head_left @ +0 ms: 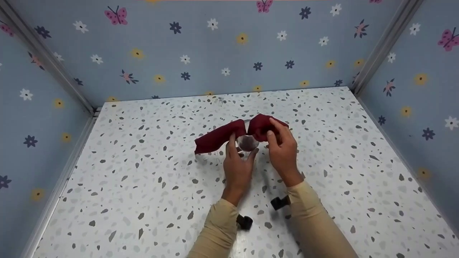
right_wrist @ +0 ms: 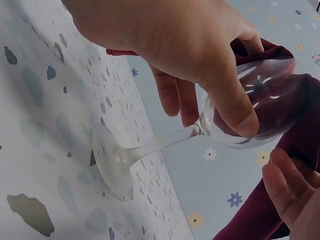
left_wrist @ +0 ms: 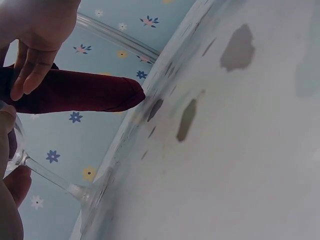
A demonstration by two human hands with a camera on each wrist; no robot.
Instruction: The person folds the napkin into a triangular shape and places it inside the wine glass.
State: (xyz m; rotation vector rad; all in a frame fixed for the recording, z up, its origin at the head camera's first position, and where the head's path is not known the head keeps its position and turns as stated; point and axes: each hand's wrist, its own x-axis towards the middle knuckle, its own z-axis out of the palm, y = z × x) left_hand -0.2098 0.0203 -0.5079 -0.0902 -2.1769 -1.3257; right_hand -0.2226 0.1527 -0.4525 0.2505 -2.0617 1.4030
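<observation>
A clear stemmed wine glass (head_left: pixel 248 144) stands with its foot on the speckled surface. My left hand (head_left: pixel 238 171) grips its bowl; in the right wrist view the thumb (right_wrist: pixel 240 116) lies along the glass. A dark red cloth (head_left: pixel 218 137) drapes around the bowl's far side and spreads to both sides. My right hand (head_left: pixel 283 152) pinches the bunched right part of this cloth beside the rim. Red shows through the bowl in the right wrist view, but I cannot tell whether any cloth is inside. The left end of the cloth hangs beyond the left hand.
The white speckled tabletop (head_left: pixel 143 172) is enclosed by blue flowered panels (head_left: pixel 222 43) at the back and both sides. Grey metal posts (head_left: pixel 387 43) stand at the corners. A black wrist camera (head_left: pixel 245 222) sits by the left sleeve, another black camera (head_left: pixel 279 203) by the right.
</observation>
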